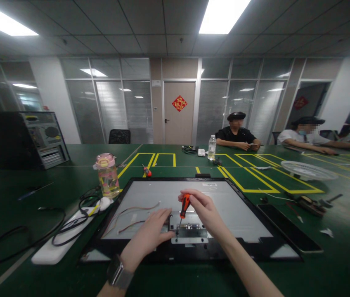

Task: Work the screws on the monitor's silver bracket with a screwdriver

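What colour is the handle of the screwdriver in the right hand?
The handle is orange-red and black, best seen in the head view.

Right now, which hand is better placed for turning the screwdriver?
Probably the right hand: it grips the orange screwdriver, whose shaft points down at the metal bracket. The left hand, beside the bracket, shows no tool.

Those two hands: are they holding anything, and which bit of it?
The right hand holds an orange-and-black screwdriver by its handle. The left hand seems to hold nothing.
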Demonstrator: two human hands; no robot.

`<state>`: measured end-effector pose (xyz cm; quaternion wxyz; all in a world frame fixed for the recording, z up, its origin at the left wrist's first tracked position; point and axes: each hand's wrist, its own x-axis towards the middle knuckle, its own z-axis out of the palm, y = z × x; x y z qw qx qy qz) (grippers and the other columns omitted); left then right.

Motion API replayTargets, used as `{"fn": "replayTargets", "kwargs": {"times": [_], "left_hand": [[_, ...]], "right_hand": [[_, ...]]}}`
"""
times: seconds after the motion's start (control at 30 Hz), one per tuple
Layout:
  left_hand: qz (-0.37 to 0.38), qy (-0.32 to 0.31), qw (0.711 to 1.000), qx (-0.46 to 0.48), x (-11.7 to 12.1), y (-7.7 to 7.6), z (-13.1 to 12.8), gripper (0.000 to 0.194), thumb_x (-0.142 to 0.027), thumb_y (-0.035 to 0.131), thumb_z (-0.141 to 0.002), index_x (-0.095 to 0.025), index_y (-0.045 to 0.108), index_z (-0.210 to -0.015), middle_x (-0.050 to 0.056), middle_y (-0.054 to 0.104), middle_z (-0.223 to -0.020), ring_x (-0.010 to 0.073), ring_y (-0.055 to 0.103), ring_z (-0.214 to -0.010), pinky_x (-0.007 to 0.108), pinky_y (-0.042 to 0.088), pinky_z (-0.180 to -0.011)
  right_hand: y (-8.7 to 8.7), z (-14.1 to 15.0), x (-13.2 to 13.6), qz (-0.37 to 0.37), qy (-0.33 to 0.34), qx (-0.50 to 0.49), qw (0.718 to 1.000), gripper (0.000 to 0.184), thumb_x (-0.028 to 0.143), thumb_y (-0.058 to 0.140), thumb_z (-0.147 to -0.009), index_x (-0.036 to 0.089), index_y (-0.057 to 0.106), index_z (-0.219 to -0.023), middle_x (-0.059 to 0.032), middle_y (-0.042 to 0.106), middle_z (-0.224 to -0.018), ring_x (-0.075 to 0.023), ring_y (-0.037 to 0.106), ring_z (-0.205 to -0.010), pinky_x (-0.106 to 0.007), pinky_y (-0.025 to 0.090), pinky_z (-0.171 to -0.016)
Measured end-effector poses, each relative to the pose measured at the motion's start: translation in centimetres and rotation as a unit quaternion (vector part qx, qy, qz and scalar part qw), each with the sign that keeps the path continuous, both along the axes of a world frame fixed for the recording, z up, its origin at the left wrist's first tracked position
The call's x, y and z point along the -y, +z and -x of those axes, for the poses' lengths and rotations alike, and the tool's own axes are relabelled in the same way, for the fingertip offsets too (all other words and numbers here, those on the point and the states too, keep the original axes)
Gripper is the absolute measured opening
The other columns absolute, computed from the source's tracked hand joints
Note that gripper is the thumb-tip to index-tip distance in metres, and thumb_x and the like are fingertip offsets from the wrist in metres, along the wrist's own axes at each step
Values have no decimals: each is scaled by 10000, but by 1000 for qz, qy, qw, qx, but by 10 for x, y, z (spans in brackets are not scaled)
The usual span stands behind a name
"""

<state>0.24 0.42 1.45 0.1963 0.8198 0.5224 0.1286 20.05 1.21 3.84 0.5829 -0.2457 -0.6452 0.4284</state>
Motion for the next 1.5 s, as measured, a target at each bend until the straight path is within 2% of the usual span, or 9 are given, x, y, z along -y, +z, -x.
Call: {"fn": "replayTargets", "kwargs": {"times": [0.17, 0.4, 0.63, 0.77, 1.07, 1.13, 1.23, 1.37, 1.5], "left_hand": [[-8, -4, 1000, 3, -3, -5, 2, 623, -307, 613, -818, -184, 434, -1402, 119, 396, -1502, 277, 339, -1395, 442, 219, -1161], [-2, -1, 1000, 9, -2, -3, 3, 634, -311, 606, -816, -173, 430, -1408, 116, 379, -1512, 270, 325, -1403, 421, 209, -1166], [-8, 0, 1000, 12, -1, -3, 2, 622, -301, 613, -808, -173, 449, -1394, 118, 409, -1494, 261, 355, -1386, 412, 241, -1156], [-5, -1, 1000, 6, 0, -2, 2, 644, -310, 610, -817, -155, 425, -1414, 121, 394, -1503, 265, 336, -1396, 410, 234, -1161], [-6, 1, 1000, 8, -2, -4, 2, 643, -307, 613, -816, -169, 424, -1415, 126, 386, -1507, 272, 335, -1397, 419, 223, -1161], [-2, 2, 1000, 4, -1, -3, 2, 643, -308, 606, -818, -170, 420, -1418, 123, 378, -1512, 267, 327, -1401, 413, 212, -1164], [1, 0, 1000, 4, -2, -4, 2, 641, -321, 594, -825, -162, 418, -1420, 121, 382, -1510, 264, 321, -1405, 407, 211, -1165], [-7, -5, 1000, 10, -3, -8, 4, 632, -347, 595, -827, -192, 425, -1415, 104, 387, -1509, 265, 328, -1402, 413, 224, -1160], [-11, -5, 1000, 0, -3, -7, 4, 635, -337, 587, -830, -173, 414, -1419, 118, 380, -1512, 265, 330, -1401, 411, 221, -1160]], "right_hand": [[-2, 0, -3, -27, -1, -23, 999, 178, 403, 700, -806, 227, 727, -808, -31, 625, -880, -176, 628, -819, -295, 524, -731], [-6, -4, -5, 17, 33, -18, 999, 242, 404, 593, -899, 244, 699, -1048, -26, 680, -818, -180, 659, -813, -354, 507, -835], [-6, -2, -6, -9, 43, -33, 999, 143, 382, 689, -826, 251, 738, -856, -21, 647, -924, -170, 652, -788, -311, 519, -758], [-5, -3, -4, 28, 46, -31, 998, 223, 408, 643, -865, 263, 716, -1018, -18, 685, -844, -163, 657, -755, -329, 508, -812], [-6, -5, -5, 38, 37, -18, 998, 306, 458, 580, -890, 222, 715, -1030, -76, 715, -993, -238, 637, -997, -405, 462, -943], [-5, -4, -4, 34, 27, -12, 999, 318, 455, 577, -892, 226, 704, -1073, -69, 724, -924, -244, 644, -989, -421, 464, -943], [-3, -2, -3, -2, -42, 13, 999, 271, 426, 631, -858, 239, 718, -1034, -46, 705, -822, -232, 647, -912, -405, 478, -901], [0, -1, 0, -70, -133, 47, 988, 218, 400, 661, -831, 243, 746, -956, -49, 668, -855, -215, 615, -846, -378, 485, -844], [0, -1, 2, -69, -99, 48, 992, 288, 403, 528, -922, 242, 720, -1064, -59, 688, -919, -227, 627, -928, -390, 475, -885]]}}
